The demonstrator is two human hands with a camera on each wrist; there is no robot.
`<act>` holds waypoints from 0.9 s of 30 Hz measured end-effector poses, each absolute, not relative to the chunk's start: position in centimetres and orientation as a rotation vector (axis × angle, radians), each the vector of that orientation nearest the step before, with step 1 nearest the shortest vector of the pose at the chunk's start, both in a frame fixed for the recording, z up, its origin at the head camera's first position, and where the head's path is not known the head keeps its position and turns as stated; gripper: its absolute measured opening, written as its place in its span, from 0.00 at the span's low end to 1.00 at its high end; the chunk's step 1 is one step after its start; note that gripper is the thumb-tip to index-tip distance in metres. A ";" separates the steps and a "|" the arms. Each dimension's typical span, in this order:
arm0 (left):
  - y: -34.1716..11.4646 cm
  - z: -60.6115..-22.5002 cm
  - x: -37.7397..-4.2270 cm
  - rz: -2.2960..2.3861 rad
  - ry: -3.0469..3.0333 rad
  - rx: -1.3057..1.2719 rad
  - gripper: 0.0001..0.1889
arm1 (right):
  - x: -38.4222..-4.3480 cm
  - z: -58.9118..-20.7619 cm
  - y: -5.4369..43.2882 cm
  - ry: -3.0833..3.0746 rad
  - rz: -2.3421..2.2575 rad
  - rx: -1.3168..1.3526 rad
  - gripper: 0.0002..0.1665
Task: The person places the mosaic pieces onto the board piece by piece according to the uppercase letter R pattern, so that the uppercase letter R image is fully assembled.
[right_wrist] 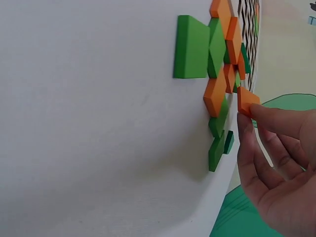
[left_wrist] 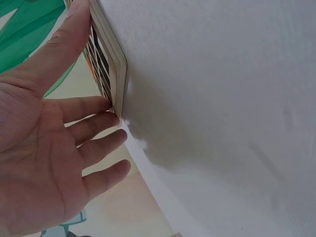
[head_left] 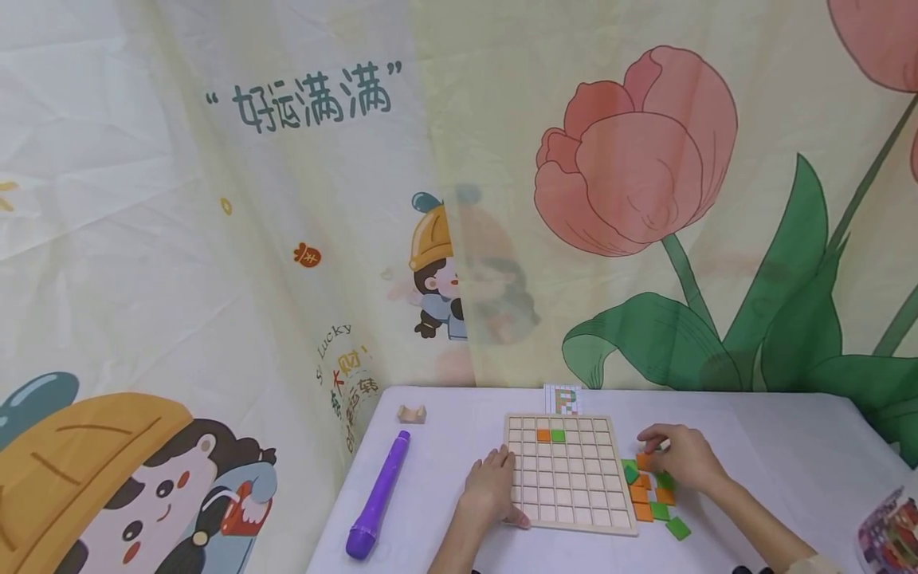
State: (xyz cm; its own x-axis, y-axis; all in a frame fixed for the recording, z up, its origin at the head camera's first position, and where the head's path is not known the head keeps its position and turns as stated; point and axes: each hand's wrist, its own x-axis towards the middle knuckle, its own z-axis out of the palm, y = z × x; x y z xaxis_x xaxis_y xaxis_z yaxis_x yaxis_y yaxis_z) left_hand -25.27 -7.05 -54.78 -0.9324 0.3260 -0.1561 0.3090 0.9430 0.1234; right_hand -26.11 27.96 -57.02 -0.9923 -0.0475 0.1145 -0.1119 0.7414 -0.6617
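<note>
A wooden grid board [head_left: 562, 480] lies on the table, with one orange tile [head_left: 543, 435] and one green tile [head_left: 558, 436] side by side in an upper row. Along its left edge rests my left hand [head_left: 488, 486], thumb near the front corner; in the left wrist view the fingers spread, with some fingertips at the board's rim. My right hand [head_left: 684, 458] pinches an orange square tile [right_wrist: 248, 100] between thumb and fingertips. Just beneath and beside it is a loose group of orange and green tiles [right_wrist: 191, 47], right of the board.
Behind the board's far edge is a small card with a coloured grid pattern [head_left: 564, 400]. To the left lie a purple microphone-shaped object [head_left: 380, 494] and a small notched wooden piece [head_left: 412, 414]. A clear container with colourful contents [head_left: 889, 526] stands at the right. A printed curtain [head_left: 488, 119] hangs behind.
</note>
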 end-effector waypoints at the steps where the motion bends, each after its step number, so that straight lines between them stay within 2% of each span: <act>1: -7.0 -54.8 -25.3 0.143 2.922 0.482 0.64 | -26.2 -57.1 28.0 -2.844 1.100 0.119 0.18; 17: -7.0 -54.7 -25.1 0.146 2.900 0.480 0.64 | -27.7 -56.4 26.0 -2.757 1.224 0.133 0.15; 27: -7.0 -54.9 -25.2 0.119 2.919 0.486 0.63 | -29.5 -56.7 24.0 -2.763 1.314 0.113 0.18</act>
State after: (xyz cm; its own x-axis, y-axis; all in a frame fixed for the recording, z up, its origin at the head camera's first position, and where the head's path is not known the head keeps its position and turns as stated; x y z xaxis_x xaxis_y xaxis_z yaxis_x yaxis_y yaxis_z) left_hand -25.20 -7.05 -54.90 -0.9304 0.3283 -0.1632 0.3139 0.9433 0.1080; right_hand -29.51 24.01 -56.70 -0.9941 -0.0321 0.1039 -0.1009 0.6293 -0.7706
